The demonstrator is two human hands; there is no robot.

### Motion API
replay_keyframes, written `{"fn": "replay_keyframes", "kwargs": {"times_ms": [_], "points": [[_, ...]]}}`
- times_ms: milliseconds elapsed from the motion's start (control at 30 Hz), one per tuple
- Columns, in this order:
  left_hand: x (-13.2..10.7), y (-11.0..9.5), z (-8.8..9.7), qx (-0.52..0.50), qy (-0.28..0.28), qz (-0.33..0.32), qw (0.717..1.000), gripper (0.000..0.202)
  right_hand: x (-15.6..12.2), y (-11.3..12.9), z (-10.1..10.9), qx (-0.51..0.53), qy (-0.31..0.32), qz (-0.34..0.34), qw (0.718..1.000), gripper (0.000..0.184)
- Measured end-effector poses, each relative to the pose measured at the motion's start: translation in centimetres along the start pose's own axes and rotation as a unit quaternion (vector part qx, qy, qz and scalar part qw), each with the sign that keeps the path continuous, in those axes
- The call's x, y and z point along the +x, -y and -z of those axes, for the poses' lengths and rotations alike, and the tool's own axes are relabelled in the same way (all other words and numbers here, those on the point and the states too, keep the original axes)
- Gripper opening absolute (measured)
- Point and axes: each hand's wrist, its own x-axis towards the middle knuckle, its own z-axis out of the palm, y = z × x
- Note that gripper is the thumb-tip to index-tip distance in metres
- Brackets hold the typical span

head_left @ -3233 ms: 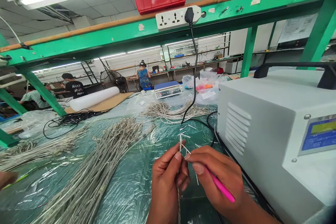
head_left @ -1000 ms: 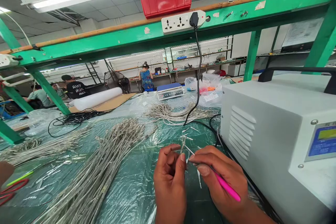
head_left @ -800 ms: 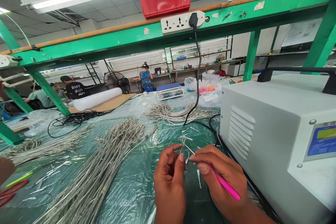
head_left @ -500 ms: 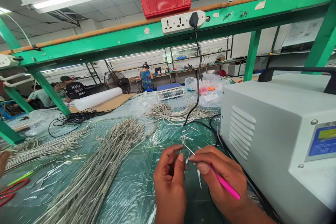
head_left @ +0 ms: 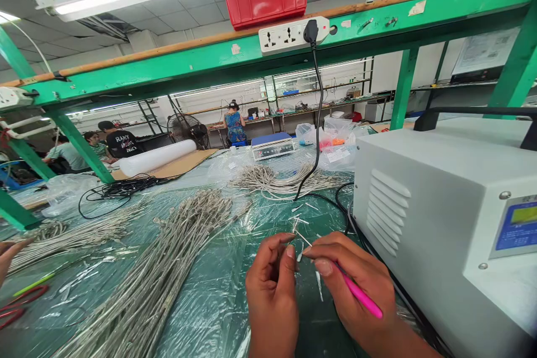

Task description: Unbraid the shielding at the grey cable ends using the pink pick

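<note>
My right hand (head_left: 356, 285) grips a thin metal pick with a pink handle (head_left: 364, 297), held like a pencil. Its shaft slants up and left toward the fingertips of my left hand (head_left: 274, 285). The left thumb and forefinger are curled close together; what they hold, if anything, is too small to make out. Around both hands, white scraps (head_left: 319, 285) lie on the plastic-covered green table (head_left: 218, 296). To the left stretches a large bundle of grey braided cables (head_left: 168, 268).
A grey-white machine (head_left: 419, 196) stands close on the right, with black cables beside it. Another person's hand (head_left: 10, 254) is at the left edge, above red-handled scissors (head_left: 20, 305). Further back are more cables (head_left: 277, 179), a scale (head_left: 272, 146) and a black power cord (head_left: 318, 117).
The other person's hand at the left edge has come further into view, with a finger stretched out. My own hands and the pick hold almost the same position.
</note>
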Motion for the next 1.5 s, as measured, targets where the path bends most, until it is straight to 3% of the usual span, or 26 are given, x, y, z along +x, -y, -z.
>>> {"fn": "replay_keyframes", "kwargs": {"times_ms": [333,533,600,733,933,1167,1500], "points": [[-0.2,0.4,0.4,0.04,0.026,-0.018,0.999,0.019,0.2,-0.1,-0.3,-0.019,0.003,-0.013,1.0,0.019],[-0.2,-0.6,0.0,0.003,-0.018,0.01,1.0,0.018,1.1,-1.0,1.0,-0.153,-0.159,-0.041,0.974,0.016],[-0.2,-0.8,0.0,-0.035,-0.003,0.034,0.999,0.024,1.2,-0.7,1.0,-0.142,-0.134,-0.029,0.98,0.017],[-0.1,-1.0,0.0,-0.084,0.024,0.054,0.995,0.027,0.9,0.4,0.4,-0.045,-0.022,0.036,0.998,0.019],[-0.2,-1.1,-0.1,-0.144,0.056,0.069,0.986,0.023,0.4,0.6,0.2,0.002,0.018,0.053,0.998,0.021],[-0.4,-1.0,0.0,-0.144,0.063,0.085,0.984,0.029,0.3,0.6,-0.1,0.018,0.02,0.082,0.996,0.021],[-0.4,-0.7,-0.1,-0.114,0.05,0.079,0.989,0.029,0.3,0.8,0.2,-0.006,0.009,0.064,0.998,0.02]]}}
